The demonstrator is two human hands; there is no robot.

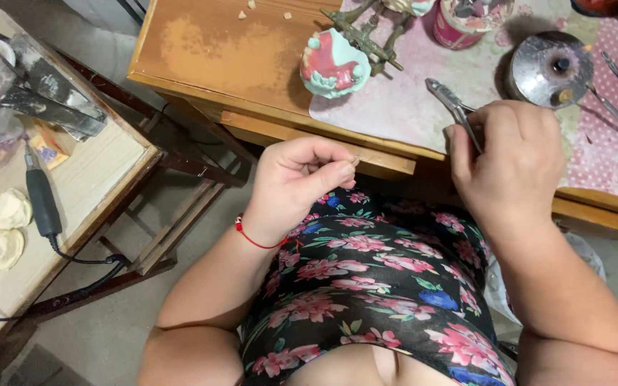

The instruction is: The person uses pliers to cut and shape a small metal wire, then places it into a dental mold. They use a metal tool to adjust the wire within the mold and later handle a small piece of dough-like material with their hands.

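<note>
Small wire piece pinched in the left hand (pixel 302 182), pliers in the right

The wire (pixel 358 158) sits at the fingertips, light, springy, easily lost; best gripped near its end. At three o'clock the right hand (pixel 509 161) is clenched round the steel pliers (pixel 453 107)

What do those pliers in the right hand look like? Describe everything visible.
The pliers are slim, bare grey metal with a dull shine. Their narrow jaws look shut or nearly so and point up and left over the pink mat on the wooden table. The handles vanish into the right hand, which grips them; only the jaws and joint show.
</note>
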